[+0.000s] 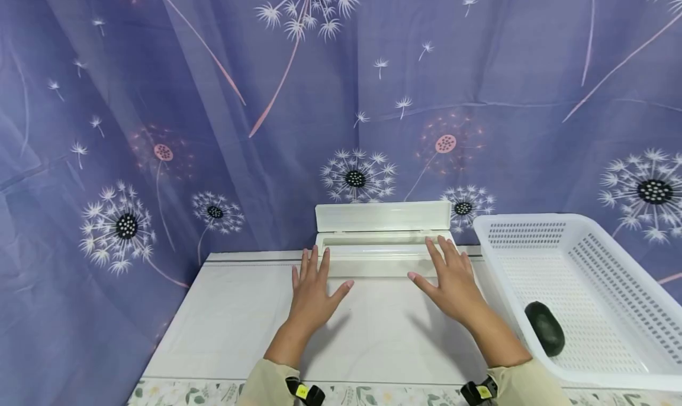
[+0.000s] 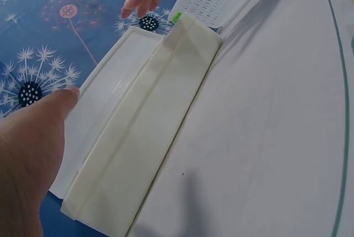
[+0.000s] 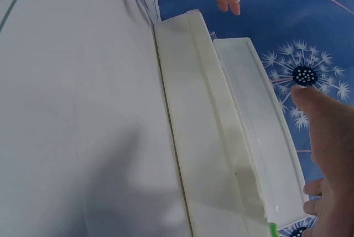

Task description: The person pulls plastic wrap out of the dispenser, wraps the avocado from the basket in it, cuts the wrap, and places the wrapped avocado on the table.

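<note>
A long white plastic box point(image 1: 383, 268) stands at the back of the table, its hinged lid point(image 1: 382, 217) raised against the curtain. Inside, a pale bar-like part runs lengthwise; what it is I cannot tell. My left hand point(image 1: 311, 296) hovers by the box's left front end, fingers spread and holding nothing. At the right end, my right hand point(image 1: 453, 287) is likewise spread, its fingertips overlapping the box in the head view. In the left wrist view, the thumb of the left hand point(image 2: 33, 137) appears near the lid. Whether either hand touches the box is unclear.
To the right sits a white perforated plastic basket point(image 1: 533, 218), with a dark green oblong fruit or vegetable point(image 1: 544, 329) inside. A white cloth point(image 1: 234, 323) with a leafy border covers the table. Behind hangs a blue curtain point(image 1: 298, 157) printed with dandelions.
</note>
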Available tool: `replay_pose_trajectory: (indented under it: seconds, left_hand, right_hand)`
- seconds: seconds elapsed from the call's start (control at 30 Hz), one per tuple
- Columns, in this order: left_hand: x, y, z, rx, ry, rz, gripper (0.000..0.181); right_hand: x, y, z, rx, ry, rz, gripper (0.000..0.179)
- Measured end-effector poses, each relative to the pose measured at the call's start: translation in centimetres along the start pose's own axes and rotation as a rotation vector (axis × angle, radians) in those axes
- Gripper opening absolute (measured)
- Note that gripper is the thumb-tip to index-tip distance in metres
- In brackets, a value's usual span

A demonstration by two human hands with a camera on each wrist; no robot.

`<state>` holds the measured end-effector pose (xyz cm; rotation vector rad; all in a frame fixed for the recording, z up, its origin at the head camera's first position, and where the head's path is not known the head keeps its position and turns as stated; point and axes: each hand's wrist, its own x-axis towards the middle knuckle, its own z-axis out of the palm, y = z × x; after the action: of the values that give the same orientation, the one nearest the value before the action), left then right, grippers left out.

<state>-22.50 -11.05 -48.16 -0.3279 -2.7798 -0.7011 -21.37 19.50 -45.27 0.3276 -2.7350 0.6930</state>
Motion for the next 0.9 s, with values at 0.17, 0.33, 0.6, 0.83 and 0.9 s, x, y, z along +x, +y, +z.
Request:
replay_pose_trajectory:
  seconds: [0.17,0.33,0.6,0.83,0.9]
  left_hand:
    - [0.2,-0.2,0.2,-0.055,0.028,0.03,0.088]
    - [0.7,-0.5,0.6,-0.101,0.098,0.02,0.078]
    - [1.4,-0.9,1.0,-0.149,0.235,-0.021,0.054]
    - [2.5,-0.9,1.4,-0.192,0.3,-0.033,0.037]
    - [2.8,-0.9,1.6,-0.198,0.321,-0.035,0.033]
  right_hand:
    - [0.0,0.3,0.2,0.012,0.016,-0.002,0.083]
    - [0.1,0.8,0.5,0.021,0.045,-0.008,0.077]
    - [0.7,1.9,1.7,0.054,0.22,-0.053,0.057]
    - [1.2,2.5,2.4,0.116,0.314,0.002,0.04]
    - [1.3,2.8,2.7,0.119,0.337,0.011,0.037]
